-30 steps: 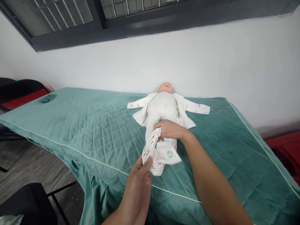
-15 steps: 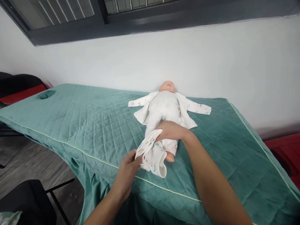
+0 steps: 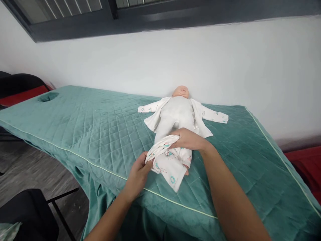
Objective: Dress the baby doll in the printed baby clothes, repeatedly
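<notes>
A baby doll [image 3: 177, 115] lies on its back on a teal quilted table cover [image 3: 100, 134], head toward the white wall. It wears an open white printed top with the sleeves spread out. A pair of white printed baby trousers [image 3: 169, 164] is bunched over the doll's legs. My left hand [image 3: 139, 172] pinches the left edge of the trousers' waistband. My right hand [image 3: 188, 139] grips the waistband's upper edge at the doll's hips. One doll foot just shows under the cloth.
The table has a face hole [image 3: 47, 97] at the far left and a pale piped edge. A dark chair [image 3: 27, 214] stands at the lower left, red cushions [image 3: 304, 164] at the right, and a dark window frame runs above the wall.
The trousers have been drawn higher over the doll's legs and now cover most of the foot. My left hand moved slightly up and right; my right hand stayed at the hips.
</notes>
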{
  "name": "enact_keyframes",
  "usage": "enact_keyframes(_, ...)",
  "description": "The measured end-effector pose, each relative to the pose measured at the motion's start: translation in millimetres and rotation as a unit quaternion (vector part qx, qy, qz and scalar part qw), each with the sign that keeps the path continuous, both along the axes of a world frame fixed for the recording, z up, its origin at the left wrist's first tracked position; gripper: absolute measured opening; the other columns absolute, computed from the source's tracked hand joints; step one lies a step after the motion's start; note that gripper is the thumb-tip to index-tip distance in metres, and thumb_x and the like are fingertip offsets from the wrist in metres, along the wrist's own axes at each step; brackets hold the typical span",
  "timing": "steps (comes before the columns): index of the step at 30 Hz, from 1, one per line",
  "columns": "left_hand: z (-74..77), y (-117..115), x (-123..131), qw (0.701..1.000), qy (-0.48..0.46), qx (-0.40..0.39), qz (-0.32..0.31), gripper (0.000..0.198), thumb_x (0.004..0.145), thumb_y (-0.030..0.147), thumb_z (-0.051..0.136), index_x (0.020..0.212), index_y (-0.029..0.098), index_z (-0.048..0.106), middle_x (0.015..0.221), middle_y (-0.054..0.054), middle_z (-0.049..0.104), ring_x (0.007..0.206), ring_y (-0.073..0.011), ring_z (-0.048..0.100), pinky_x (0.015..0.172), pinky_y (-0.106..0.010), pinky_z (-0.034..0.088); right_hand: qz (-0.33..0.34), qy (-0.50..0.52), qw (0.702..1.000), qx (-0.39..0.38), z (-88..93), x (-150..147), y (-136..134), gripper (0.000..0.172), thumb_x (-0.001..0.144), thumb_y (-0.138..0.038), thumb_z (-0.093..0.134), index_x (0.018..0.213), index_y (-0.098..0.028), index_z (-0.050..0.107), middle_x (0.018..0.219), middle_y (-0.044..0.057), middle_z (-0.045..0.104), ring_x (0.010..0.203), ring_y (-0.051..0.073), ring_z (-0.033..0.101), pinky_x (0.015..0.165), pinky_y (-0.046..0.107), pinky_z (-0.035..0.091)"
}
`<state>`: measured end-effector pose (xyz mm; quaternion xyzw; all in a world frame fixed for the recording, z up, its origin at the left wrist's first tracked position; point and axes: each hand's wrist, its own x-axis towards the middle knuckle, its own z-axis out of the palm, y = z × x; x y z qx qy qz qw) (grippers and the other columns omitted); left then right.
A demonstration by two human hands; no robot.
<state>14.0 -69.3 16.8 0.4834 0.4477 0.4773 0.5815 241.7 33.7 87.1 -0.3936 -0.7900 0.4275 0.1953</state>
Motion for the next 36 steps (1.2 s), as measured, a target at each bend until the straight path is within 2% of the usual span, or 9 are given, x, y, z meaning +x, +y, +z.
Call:
enact_keyframes(6, 0.9, 42.3, -15.9, 0.997, 0.048, 0.053, -0.006, 0.028, 0.085, 0.044, 0.068, 0.091, 0.017, 0.064, 0.079, 0.001, 0.060, 0.073, -0.0140, 0.048, 0.069, -0.025, 0.037, 0.005, 0.028, 0.999, -0.025, 0.6, 2.3, -0.8, 0.044, 0.072, -0.049, 0.078, 0.103, -0.019, 0.077, 0.103, 0.003, 0.076, 0.098, 0.025, 0.068, 0.084, 0.033, 0.052)
enact_keyframes(11, 6.6, 78.9, -13.4, 0.987, 0.120, 0.110, 0.002, 0.028, 0.088, 0.043, 0.062, 0.097, 0.017, 0.065, 0.084, -0.001, 0.064, 0.079, -0.0164, 0.055, 0.072, -0.026, 0.042, -0.031, -0.004, 0.999, -0.019, 0.2, 2.6, -0.8, 0.041, 0.076, -0.048, 0.075, 0.107, -0.021, 0.075, 0.107, 0.002, 0.076, 0.099, 0.025, 0.068, 0.083, 0.031, 0.051)
enact_keyframes(18, 7.8, 131.6, 1.7, 0.930, 0.262, 0.257, -0.008, 0.025, 0.096, 0.036, 0.044, 0.104, 0.020, 0.062, 0.102, -0.005, 0.068, 0.097, -0.0203, 0.061, 0.089, -0.033, 0.048, -0.106, -0.066, 0.992, 0.014, -3.6, 0.5, 1.9, 0.028, 0.082, -0.044, 0.066, 0.094, -0.020, 0.074, 0.094, 0.002, 0.076, 0.086, 0.024, 0.068, 0.072, 0.030, 0.050)
enact_keyframes(21, 5.5, 146.0, 7.3, 0.899, 0.304, 0.316, -0.003, 0.025, 0.097, 0.034, 0.040, 0.105, 0.020, 0.059, 0.103, -0.007, 0.066, 0.098, -0.0215, 0.061, 0.091, -0.035, 0.047, -0.133, -0.066, 0.989, 0.024, -5.5, 0.8, 3.9, 0.026, 0.084, -0.041, 0.062, 0.092, -0.019, 0.073, 0.091, 0.003, 0.075, 0.084, 0.023, 0.067, 0.070, 0.030, 0.049)
enact_keyframes(24, 2.3, 152.5, 9.9, 0.878, 0.336, 0.341, 0.001, 0.026, 0.097, 0.033, 0.038, 0.107, 0.020, 0.058, 0.105, -0.009, 0.065, 0.101, -0.0232, 0.060, 0.093, -0.038, 0.046, -0.153, -0.045, 0.987, 0.024, -7.2, 0.9, 5.3, 0.026, 0.085, -0.040, 0.061, 0.095, -0.018, 0.072, 0.092, 0.003, 0.074, 0.085, 0.023, 0.067, 0.073, 0.031, 0.049)
enact_keyframes(27, 0.8, 151.6, 9.4, 0.882, 0.326, 0.340, -0.006, 0.023, 0.096, 0.030, 0.040, 0.106, 0.020, 0.058, 0.106, -0.008, 0.065, 0.101, -0.0225, 0.060, 0.093, -0.037, 0.046, -0.151, -0.007, 0.988, 0.018, -7.6, 0.1, 4.7, 0.028, 0.086, -0.041, 0.062, 0.102, -0.019, 0.072, 0.101, 0.003, 0.074, 0.093, 0.024, 0.066, 0.080, 0.032, 0.049)
enact_keyframes(30, 2.6, 146.6, 7.3, 0.904, 0.288, 0.318, 0.000, 0.016, 0.092, 0.029, 0.046, 0.098, 0.020, 0.059, 0.097, -0.005, 0.065, 0.093, -0.0205, 0.059, 0.087, -0.033, 0.046, -0.133, 0.047, 0.990, 0.011, -6.7, -0.1, 3.0, 0.033, 0.086, -0.044, 0.066, 0.109, -0.022, 0.069, 0.109, 0.002, 0.072, 0.100, 0.023, 0.065, 0.086, 0.033, 0.048)
enact_keyframes(33, 6.2, 142.0, 4.9, 0.927, 0.234, 0.293, -0.022, 0.013, 0.089, 0.030, 0.052, 0.092, 0.019, 0.059, 0.091, -0.003, 0.063, 0.088, -0.0190, 0.057, 0.084, -0.031, 0.045, -0.132, 0.104, 0.986, 0.008, -5.8, 2.8, 2.6, 0.034, 0.084, -0.050, 0.069, 0.102, -0.021, 0.068, 0.099, 0.002, 0.069, 0.091, 0.020, 0.062, 0.078, 0.030, 0.047)
enact_keyframes(36, 8.3, 139.8, 2.0, 0.942, 0.163, 0.287, -0.061, 0.016, 0.089, 0.034, 0.057, 0.092, 0.019, 0.061, 0.094, -0.003, 0.060, 0.091, -0.0193, 0.056, 0.086, -0.031, 0.044, -0.169, 0.176, 0.970, 0.000, -6.0, 8.3, 4.3, 0.034, 0.089, -0.053, 0.061, 0.097, -0.021, 0.066, 0.089, 0.001, 0.066, 0.081, 0.016, 0.058, 0.072, 0.028, 0.044)
